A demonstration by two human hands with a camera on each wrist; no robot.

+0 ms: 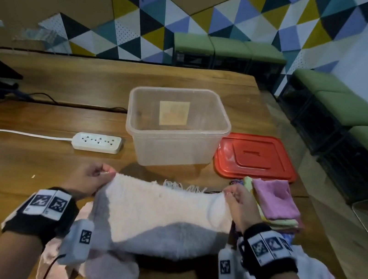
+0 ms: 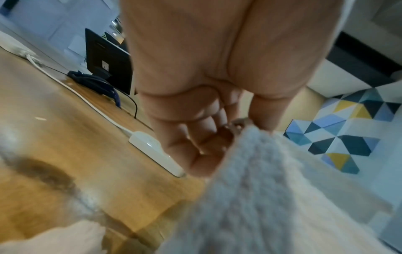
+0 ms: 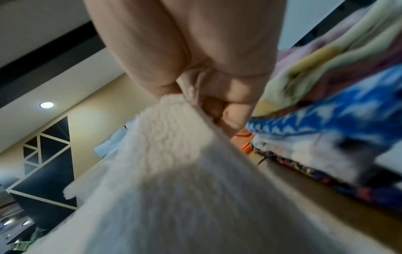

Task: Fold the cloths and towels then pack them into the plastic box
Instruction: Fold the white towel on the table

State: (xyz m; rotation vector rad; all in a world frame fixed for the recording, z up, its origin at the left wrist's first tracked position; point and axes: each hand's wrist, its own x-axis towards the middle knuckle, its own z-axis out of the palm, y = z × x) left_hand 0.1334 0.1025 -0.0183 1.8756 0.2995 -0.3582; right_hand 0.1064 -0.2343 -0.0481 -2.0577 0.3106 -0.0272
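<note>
A white fringed towel [image 1: 159, 210] hangs stretched between my two hands above the near part of the wooden table. My left hand [image 1: 98, 172] pinches its left far corner, the curled fingers [image 2: 202, 137] closed on the towel [image 2: 250, 189]. My right hand [image 1: 233, 195] pinches the right far corner, where the towel [image 3: 174, 163] runs up into the fist [image 3: 219, 106]. The clear plastic box [image 1: 177, 126] stands uncovered just beyond the towel, with only a label at its bottom.
A red lid [image 1: 256, 156] lies right of the box. A stack of folded cloths [image 1: 274, 202], pink on top, sits by my right hand, over blue patterned fabric [image 3: 326, 120]. A white power strip [image 1: 98, 142] and its cord lie left. A pinkish cloth [image 1: 89, 274] lies under the towel.
</note>
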